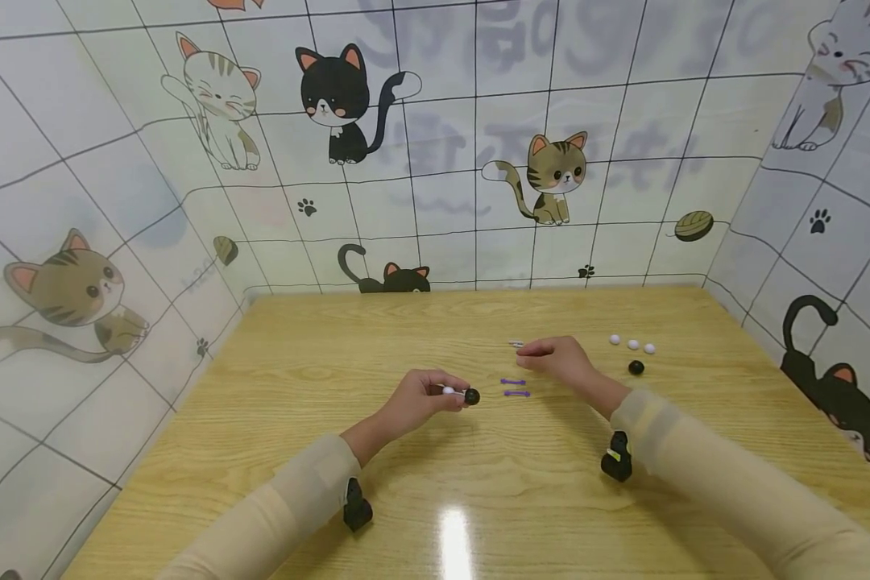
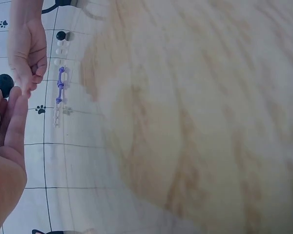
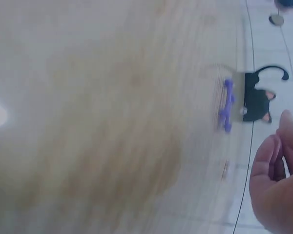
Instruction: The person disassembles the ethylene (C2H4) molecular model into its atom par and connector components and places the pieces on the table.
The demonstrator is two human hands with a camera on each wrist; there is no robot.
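My left hand (image 1: 422, 399) pinches a ball-and-stick model piece: a black ball (image 1: 472, 396) joined by a thin pale stick to a white ball (image 1: 448, 390). That held piece is at the left edge of the left wrist view, where fingers partly cover it. My right hand (image 1: 561, 360) hovers over the table, thumb and fingers bent towards each other with a small gap and nothing visible between them. Just beyond its fingertips lie small white connectors (image 1: 515, 344). Two purple connectors (image 1: 513, 381) lie on the table between my hands.
On the wooden table (image 1: 319, 338), right of my right hand, three loose white balls (image 1: 633, 345) form a row beside a loose black ball (image 1: 635, 367). A cat-patterned sheet (image 1: 449, 201) rises behind the table and at both sides. A black wrist camera (image 1: 617, 457) hangs under the right sleeve.
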